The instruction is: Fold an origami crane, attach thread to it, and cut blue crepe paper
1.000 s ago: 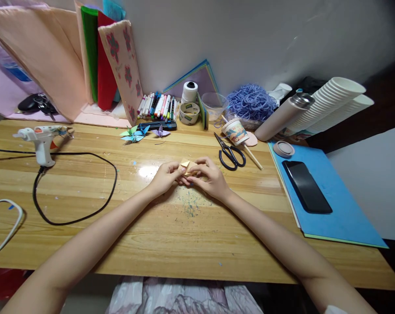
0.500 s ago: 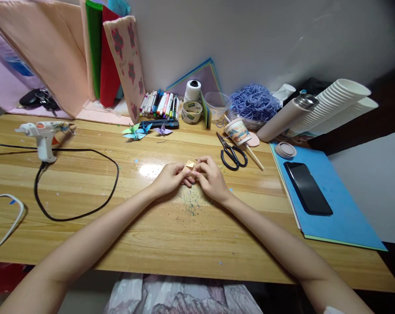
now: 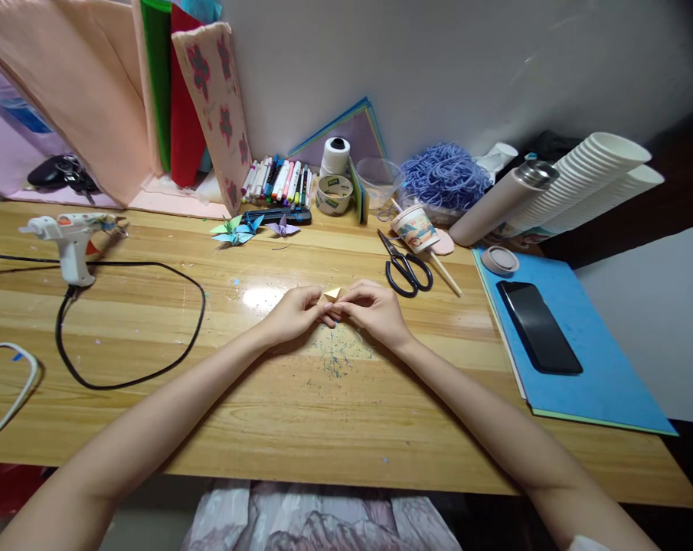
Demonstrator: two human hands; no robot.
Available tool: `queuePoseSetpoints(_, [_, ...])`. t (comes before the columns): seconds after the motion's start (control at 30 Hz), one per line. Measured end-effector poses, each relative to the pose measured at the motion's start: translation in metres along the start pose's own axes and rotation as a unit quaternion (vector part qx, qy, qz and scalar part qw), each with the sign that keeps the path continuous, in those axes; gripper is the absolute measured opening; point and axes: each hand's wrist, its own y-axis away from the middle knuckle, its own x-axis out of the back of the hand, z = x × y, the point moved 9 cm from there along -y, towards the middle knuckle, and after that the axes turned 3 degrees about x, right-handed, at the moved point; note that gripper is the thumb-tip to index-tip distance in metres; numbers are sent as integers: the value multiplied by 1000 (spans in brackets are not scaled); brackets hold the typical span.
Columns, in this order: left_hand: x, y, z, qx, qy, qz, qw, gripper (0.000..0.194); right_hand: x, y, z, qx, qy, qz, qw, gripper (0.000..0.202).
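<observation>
A small folded piece of yellow paper (image 3: pixel 331 295) is held between both hands above the middle of the wooden table. My left hand (image 3: pixel 296 312) pinches it from the left, thumb on top. From the right, my right hand (image 3: pixel 374 310) grips its edge with thumb and forefinger, the fingertips of both hands touching or nearly so. Part of the paper is hidden by the fingers. Folded paper cranes in green and blue (image 3: pixel 235 229) and in purple (image 3: pixel 282 226) stand farther back on the left.
Black-handled scissors (image 3: pixel 406 268) and a paper cup (image 3: pixel 415 228) with a stick lie behind my right hand. A glue gun (image 3: pixel 73 245) with a looped black cable is at left. At right, a phone (image 3: pixel 538 327) rests on blue sheets (image 3: pixel 604 352). Markers (image 3: pixel 280 182) line the back.
The fingers of my right hand have drawn closer together and lie flatter over the right side of the yellow paper. My left hand is nearly unmoved. The view has shifted slightly.
</observation>
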Motion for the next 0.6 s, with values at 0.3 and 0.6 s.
queuePoseSetpoints(0.3, [1,0,2,-7,-22,35,999,21,-2,2,6,-41,-26,11,999,13])
queuePoseSetpoints(0.6, [3,-2,-5,13,-6,45,999,19,-3,0,27,-108,-101,25,989,35])
